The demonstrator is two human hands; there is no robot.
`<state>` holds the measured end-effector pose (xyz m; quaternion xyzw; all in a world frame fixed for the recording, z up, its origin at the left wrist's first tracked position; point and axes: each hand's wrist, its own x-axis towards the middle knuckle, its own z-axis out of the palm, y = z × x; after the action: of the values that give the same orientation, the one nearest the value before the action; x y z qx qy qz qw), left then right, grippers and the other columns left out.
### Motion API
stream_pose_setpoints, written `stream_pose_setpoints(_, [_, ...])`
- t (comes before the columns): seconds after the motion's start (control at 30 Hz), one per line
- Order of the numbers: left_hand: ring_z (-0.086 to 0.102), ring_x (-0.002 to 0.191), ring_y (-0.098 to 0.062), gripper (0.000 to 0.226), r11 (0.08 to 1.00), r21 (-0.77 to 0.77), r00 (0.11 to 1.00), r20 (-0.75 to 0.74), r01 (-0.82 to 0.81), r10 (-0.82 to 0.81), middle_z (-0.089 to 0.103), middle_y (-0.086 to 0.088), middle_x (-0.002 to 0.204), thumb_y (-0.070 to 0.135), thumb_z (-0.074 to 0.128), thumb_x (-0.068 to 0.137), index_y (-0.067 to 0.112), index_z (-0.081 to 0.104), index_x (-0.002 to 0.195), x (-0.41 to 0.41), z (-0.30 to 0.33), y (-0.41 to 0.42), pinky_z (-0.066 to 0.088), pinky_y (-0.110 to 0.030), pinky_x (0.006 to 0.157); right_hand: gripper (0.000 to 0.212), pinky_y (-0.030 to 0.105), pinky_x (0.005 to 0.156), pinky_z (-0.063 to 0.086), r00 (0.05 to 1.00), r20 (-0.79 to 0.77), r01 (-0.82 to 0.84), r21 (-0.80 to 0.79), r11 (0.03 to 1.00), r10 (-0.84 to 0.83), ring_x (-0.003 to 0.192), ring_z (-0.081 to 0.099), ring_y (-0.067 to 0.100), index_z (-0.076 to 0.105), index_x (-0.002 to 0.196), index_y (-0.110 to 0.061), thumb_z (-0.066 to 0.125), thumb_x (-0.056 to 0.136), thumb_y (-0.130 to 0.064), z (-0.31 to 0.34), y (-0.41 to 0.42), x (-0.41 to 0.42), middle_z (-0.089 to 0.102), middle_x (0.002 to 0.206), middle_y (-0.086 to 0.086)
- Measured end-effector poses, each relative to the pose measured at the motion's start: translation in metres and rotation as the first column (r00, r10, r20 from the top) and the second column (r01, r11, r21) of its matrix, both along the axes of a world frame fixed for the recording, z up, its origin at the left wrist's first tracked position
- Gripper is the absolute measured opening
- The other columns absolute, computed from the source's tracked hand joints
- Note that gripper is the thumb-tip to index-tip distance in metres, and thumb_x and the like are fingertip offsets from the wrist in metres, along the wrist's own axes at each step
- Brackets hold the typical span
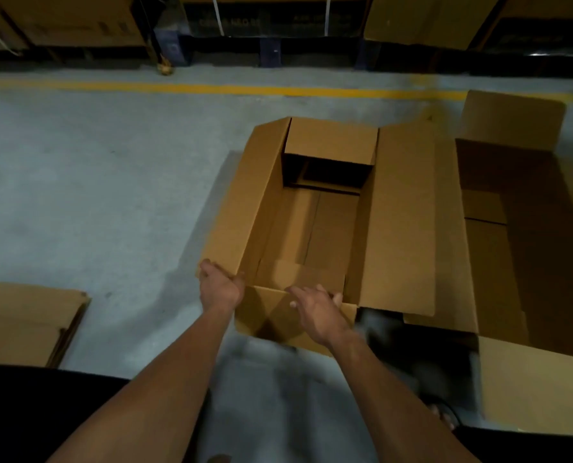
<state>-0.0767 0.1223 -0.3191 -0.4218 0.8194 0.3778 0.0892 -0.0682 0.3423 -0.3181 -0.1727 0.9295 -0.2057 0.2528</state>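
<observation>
An open brown cardboard box (402, 212) stands on the grey concrete floor in front of me, its flaps up and its inside bare. My left hand (219, 286) grips the near corner of the box's long left flap. My right hand (315, 304) holds the top edge of the near short flap, fingers curled over the edge into the box and thumb on the outer face. The far short flap leans inward over the dark far end.
A second open box (525, 208) lies just right, touching the first. Flattened cardboard sheets (28, 322) are stacked at the lower left. A yellow floor line (211, 88) runs across in front of racks with more cartons (68, 21). My sandalled foot (443, 414) shows at lower right.
</observation>
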Motion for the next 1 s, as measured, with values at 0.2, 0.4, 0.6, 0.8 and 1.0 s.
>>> stream_pose_setpoints(0.2, [0.061, 0.122, -0.042, 0.043, 0.859, 0.186, 0.864, -0.075, -0.478, 0.497, 0.062, -0.020, 0.138, 0.032, 0.051, 0.110, 0.004, 0.053, 0.142, 0.018, -0.049, -0.037, 0.051, -0.049, 0.105, 0.041, 0.053, 0.104, 0.031, 0.997, -0.035, 0.060, -0.042, 0.997, -0.062, 0.124, 0.050, 0.021, 0.056, 0.139, -0.037, 0.053, 0.106, -0.013, -0.008, -0.030, -0.026, 0.069, 0.130, -0.007])
stream_pose_setpoints(0.4, [0.066, 0.095, -0.028, 0.019, 0.513, 0.681, 0.832, 0.277, -0.523, 0.480, 0.072, -0.012, 0.105, 0.020, 0.053, 0.108, 0.008, 0.068, 0.107, 0.047, -0.102, -0.001, 0.053, -0.038, 0.081, 0.032, 0.044, 0.099, 0.028, 0.992, -0.048, 0.115, -0.066, 0.991, -0.118, 0.116, 0.050, 0.013, 0.060, 0.134, -0.039, 0.051, 0.109, -0.021, -0.004, -0.027, -0.027, 0.069, 0.127, -0.013])
stream_pose_setpoints(0.6, [0.063, 0.081, -0.027, 0.031, 0.233, 0.827, 0.729, 0.274, -0.511, 0.627, 0.071, -0.013, 0.092, 0.030, 0.046, 0.107, 0.012, 0.071, 0.106, 0.026, -0.108, 0.048, 0.054, -0.034, 0.085, 0.026, 0.046, 0.097, 0.030, 0.985, -0.056, 0.158, -0.126, 0.979, -0.166, 0.107, 0.048, 0.009, 0.061, 0.124, -0.041, 0.046, 0.111, -0.024, -0.006, -0.014, -0.026, 0.068, 0.117, -0.020])
stream_pose_setpoints(0.8, [0.063, 0.119, -0.038, 0.046, 0.042, 0.931, 0.704, 0.245, -0.364, 0.667, 0.072, -0.020, 0.130, 0.038, 0.047, 0.105, 0.009, 0.069, 0.134, 0.007, -0.117, 0.069, 0.045, -0.049, 0.116, 0.023, 0.043, 0.096, 0.030, 0.976, -0.074, 0.190, -0.161, 0.968, -0.204, 0.104, 0.047, 0.006, 0.060, 0.122, -0.042, 0.043, 0.112, -0.029, -0.005, 0.000, -0.026, 0.059, 0.108, -0.027])
stream_pose_setpoints(1.0, [0.068, 0.101, -0.036, 0.042, 0.035, 0.958, 0.723, 0.190, -0.284, 0.664, 0.077, -0.019, 0.110, 0.043, 0.052, 0.104, 0.009, 0.070, 0.120, 0.006, -0.116, 0.075, 0.051, -0.051, 0.098, 0.018, 0.045, 0.093, 0.030, 0.965, -0.127, 0.200, -0.202, 0.959, -0.229, 0.106, 0.051, 0.005, 0.059, 0.119, -0.043, 0.044, 0.109, -0.046, 0.006, -0.008, -0.030, 0.065, 0.109, -0.025])
